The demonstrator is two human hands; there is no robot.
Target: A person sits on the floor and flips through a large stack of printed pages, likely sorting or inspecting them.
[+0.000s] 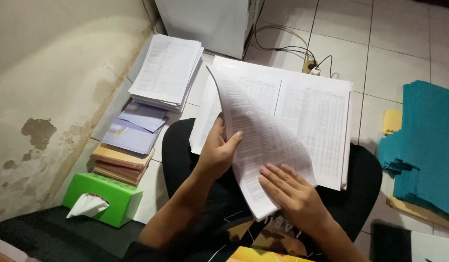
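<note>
Left hand (219,150) pinches the lifted sheet (263,140) at its left edge, the page curling up over the printed stack (312,126) on the lap. Right hand (287,187) — fingers spread flat — presses the sheet's lower edge. Teal folders (423,145) crowd the right; second paper pile (168,73), books (122,162) and green tissue box (105,196) line the wall — bare tile beyond.

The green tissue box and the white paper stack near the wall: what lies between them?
In the head view, a pile of books with purple folders on top.
</note>
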